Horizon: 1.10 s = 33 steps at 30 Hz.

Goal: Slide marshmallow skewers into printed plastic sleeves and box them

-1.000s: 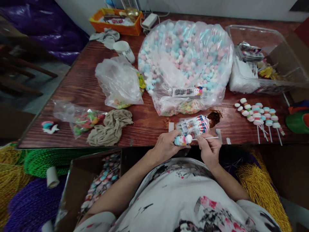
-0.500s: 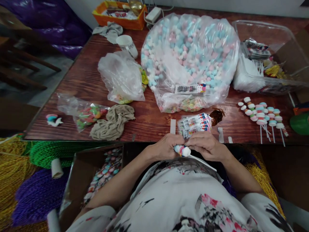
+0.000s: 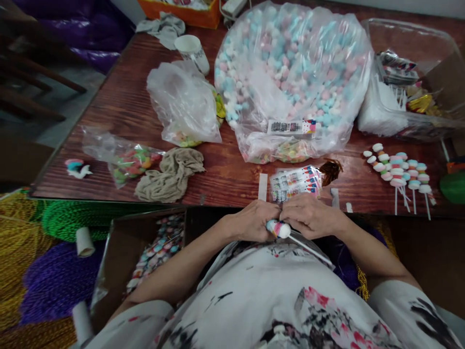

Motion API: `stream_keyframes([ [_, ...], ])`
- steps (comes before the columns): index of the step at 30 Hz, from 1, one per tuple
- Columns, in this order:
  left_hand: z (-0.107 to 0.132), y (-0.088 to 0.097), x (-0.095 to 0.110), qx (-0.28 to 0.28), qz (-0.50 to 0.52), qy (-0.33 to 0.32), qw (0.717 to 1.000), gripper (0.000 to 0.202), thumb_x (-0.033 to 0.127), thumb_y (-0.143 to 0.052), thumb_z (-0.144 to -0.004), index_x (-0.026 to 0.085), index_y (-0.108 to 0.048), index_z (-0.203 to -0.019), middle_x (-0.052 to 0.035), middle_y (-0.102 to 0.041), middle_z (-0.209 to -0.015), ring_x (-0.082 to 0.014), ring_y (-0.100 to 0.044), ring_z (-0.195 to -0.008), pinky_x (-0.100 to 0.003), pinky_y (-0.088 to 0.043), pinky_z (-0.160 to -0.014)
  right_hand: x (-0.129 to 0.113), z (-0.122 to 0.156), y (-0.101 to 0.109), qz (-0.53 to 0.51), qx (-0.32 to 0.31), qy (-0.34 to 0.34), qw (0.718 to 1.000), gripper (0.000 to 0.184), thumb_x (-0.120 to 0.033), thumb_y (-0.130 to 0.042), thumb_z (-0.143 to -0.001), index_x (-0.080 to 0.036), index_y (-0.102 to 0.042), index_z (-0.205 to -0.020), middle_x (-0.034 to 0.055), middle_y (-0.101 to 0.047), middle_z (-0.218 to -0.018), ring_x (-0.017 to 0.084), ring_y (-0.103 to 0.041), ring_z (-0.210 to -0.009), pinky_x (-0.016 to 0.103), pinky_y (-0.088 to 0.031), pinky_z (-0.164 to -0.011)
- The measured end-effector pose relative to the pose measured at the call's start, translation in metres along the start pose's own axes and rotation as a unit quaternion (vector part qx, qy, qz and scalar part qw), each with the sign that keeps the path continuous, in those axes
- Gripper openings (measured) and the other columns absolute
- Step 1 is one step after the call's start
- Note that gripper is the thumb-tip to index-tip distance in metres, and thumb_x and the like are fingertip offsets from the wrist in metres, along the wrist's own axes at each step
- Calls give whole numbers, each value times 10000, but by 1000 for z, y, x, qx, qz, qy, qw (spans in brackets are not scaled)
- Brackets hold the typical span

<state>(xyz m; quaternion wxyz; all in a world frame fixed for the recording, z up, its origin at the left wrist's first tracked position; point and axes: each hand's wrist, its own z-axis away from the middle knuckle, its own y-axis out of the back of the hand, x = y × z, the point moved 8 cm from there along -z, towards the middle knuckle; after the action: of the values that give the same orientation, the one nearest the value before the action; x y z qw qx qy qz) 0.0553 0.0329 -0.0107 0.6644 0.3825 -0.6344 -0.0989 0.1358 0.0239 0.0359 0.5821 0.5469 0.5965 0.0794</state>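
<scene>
My left hand (image 3: 255, 219) is closed around a marshmallow stick (image 3: 281, 229), whose blue, pink and white pieces show below the fingers. Its white stick points down and right across my lap. My right hand (image 3: 311, 216) is pressed against the left one, fingers pinched together; what lies between them is hidden. Just beyond both hands, a stack of printed plastic bags (image 3: 296, 182) lies at the table's front edge. A bundle of brown metallic ties (image 3: 331, 170) rests at its right end.
A big clear bag of pastel marshmallows (image 3: 290, 63) fills the middle back. Several finished marshmallow sticks (image 3: 403, 169) lie at right, before a clear plastic bin (image 3: 385, 118). On the left are a cloth (image 3: 172, 174), a candy bag (image 3: 132, 162) and a white cup (image 3: 192, 52). A carton (image 3: 123, 252) stands below.
My two hands have drawn closer together, and the right fingers have curled in more tightly. More of the white stick shows now. The view has tilted slightly downward.
</scene>
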Motion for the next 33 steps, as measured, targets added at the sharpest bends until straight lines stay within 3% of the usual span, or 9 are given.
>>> stream_keyframes([
  [2, 1, 1, -3, 7, 23, 20, 1000, 162, 299, -646, -796, 159, -571, -764, -8, -603, -721, -119, -537, -633, -221, -379, -596, 6, 0, 3, -9, 45, -16, 999, 149, -119, -444, -874, -170, -584, -868, 30, -602, -712, 146, -528, -650, 275, -401, -625],
  [5, 2, -2, -4, 3, 47, 38, 998, 213, 338, -664, -812, 156, -572, -752, 6, -587, -696, -101, -511, -609, -210, -368, -588, 27, 5, 6, -81, 127, -97, 984, 157, -111, -443, -872, -177, -563, -794, -2, -549, -667, 117, -486, -609, 250, -376, -598],
  [8, 5, -7, -2, -10, 61, 30, 998, 200, 298, -654, -817, 156, -553, -720, 24, -551, -671, -88, -473, -588, -206, -340, -568, 49, 19, 5, -191, 211, -206, 936, 160, -169, -465, -897, -178, -556, -765, -23, -520, -663, 100, -472, -608, 236, -388, -599],
  [11, 7, -5, -4, 10, 77, 41, 996, 254, 354, -685, -806, 154, -550, -729, 27, -540, -682, -84, -455, -591, -204, -336, -565, 47, 35, 11, -262, 274, -227, 897, 78, -230, -561, -876, -182, -615, -903, 2, -584, -777, 117, -530, -695, 251, -433, -634],
  [16, 7, 3, -7, 50, 92, 68, 992, 319, 404, -711, -779, 155, -530, -696, 45, -481, -635, -80, -413, -577, -201, -324, -555, 2, 50, 40, -274, 297, -130, 905, 266, -260, -668, -820, -209, -673, -1081, 71, -650, -943, 167, -573, -769, 277, -442, -575],
  [20, 4, 2, -8, 52, 93, 90, 990, 311, 402, -726, -764, 150, -552, -711, 47, -490, -643, -82, -437, -594, -193, -333, -559, -22, 43, 49, -166, 264, -82, 946, 275, -146, -684, -812, -221, -692, -1076, 53, -660, -882, 161, -610, -789, 287, -495, -657],
  [24, 4, -1, -12, 68, 89, 123, 986, 283, 379, -732, -757, 143, -578, -725, 48, -506, -638, -80, -451, -589, -187, -343, -559, -22, 29, 39, -85, 250, -66, 962, 252, -65, -612, -848, -197, -670, -1055, 58, -663, -881, 140, -622, -798, 260, -513, -681],
  [28, 7, -3, -15, 88, 105, 136, 981, 282, 379, -716, -763, 138, -582, -704, 58, -497, -607, -66, -440, -560, -176, -329, -540, -17, 16, 12, -121, 213, -70, 967, 250, -65, -506, -903, -174, -611, -1102, 67, -667, -871, 141, -631, -790, 282, -530, -713],
  [33, 15, 1, -21, 100, 177, 177, 963, 248, 359, -709, -763, 129, -623, -794, 45, -564, -664, -76, -480, -605, -174, -368, -570, 0, 24, -4, -270, 241, -145, 921, 276, -95, -477, -933, -203, -571, -1168, 39, -687, -900, 108, -666, -701, 269, -564, -664],
])
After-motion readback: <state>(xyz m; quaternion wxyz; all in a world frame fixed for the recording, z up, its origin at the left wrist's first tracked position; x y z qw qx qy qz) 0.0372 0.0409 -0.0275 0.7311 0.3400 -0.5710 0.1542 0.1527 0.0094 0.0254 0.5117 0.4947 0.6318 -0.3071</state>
